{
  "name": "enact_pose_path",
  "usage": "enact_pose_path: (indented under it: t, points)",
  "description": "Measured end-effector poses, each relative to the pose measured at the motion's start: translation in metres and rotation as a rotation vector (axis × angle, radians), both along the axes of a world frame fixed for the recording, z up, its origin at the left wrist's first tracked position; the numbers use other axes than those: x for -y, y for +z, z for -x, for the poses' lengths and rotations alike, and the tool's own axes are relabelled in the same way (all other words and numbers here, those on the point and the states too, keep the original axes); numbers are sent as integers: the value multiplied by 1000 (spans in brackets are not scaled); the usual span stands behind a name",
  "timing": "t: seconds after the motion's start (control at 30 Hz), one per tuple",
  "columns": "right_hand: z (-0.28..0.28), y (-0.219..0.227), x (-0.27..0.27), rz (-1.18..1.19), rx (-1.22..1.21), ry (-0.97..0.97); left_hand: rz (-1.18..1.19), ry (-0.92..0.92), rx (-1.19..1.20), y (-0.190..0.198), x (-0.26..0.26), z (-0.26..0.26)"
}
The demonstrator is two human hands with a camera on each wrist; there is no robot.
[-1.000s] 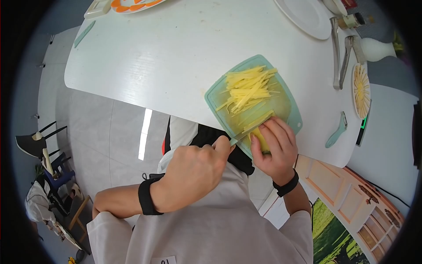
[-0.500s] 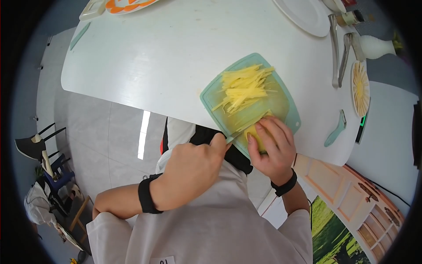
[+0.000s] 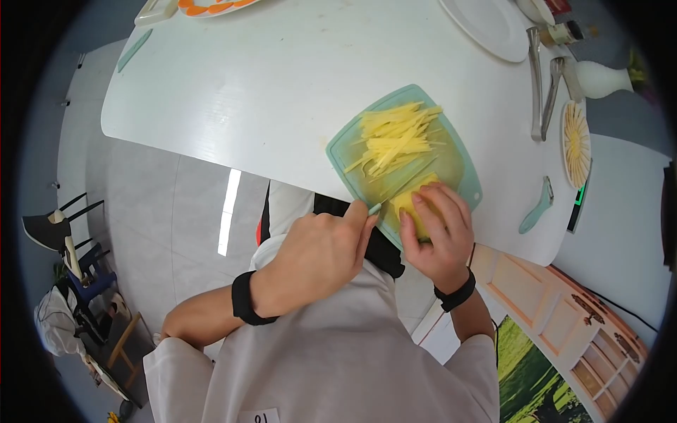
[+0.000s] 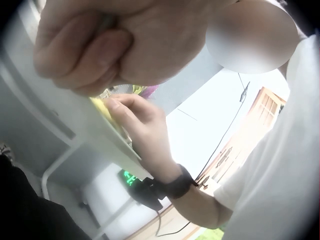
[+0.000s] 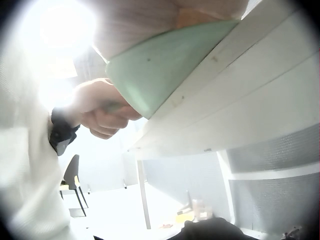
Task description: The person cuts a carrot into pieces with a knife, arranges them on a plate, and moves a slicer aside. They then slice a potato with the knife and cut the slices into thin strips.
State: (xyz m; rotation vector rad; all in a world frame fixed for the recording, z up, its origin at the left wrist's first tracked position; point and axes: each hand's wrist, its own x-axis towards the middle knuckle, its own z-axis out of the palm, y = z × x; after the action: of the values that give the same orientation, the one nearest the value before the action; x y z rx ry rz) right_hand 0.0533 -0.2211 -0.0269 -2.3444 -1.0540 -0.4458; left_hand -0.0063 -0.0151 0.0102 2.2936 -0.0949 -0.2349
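Observation:
In the head view my left hand (image 3: 324,247) grips the pale green handle of a knife (image 3: 376,209). Its thin blade reaches up and right over the board, along the cut side of a peeled yellow potato (image 3: 407,203). The fingers and thumb of my right hand (image 3: 444,229) hold that potato down at the board's near right part. A pile of thin potato strips (image 3: 398,141) lies on the far half of the light green cutting board (image 3: 457,144). In the right wrist view the board (image 5: 150,70) juts past the table edge.
A peeler (image 3: 539,211) lies right of the board on the white table (image 3: 233,84). Farther right are metal tongs (image 3: 537,92) and a plate of pale sticks (image 3: 577,141). An oval plate (image 3: 486,25) and a plate of orange slices (image 3: 211,8) stand at the back.
The knife has come through the potato's cut side and now lies just left of it. My left wrist has shifted slightly; the right hand stays on the potato.

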Motion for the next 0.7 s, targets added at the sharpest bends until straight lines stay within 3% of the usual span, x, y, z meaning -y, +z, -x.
enact_pose_path:
  t: [0.37,0.7]
  points:
    - [0,2,0,-12,-9,-11,-218,-96,67,8,3,2]
    - [0,1,0,-8,-3,-11,-274,-141,71,18,1,-3]
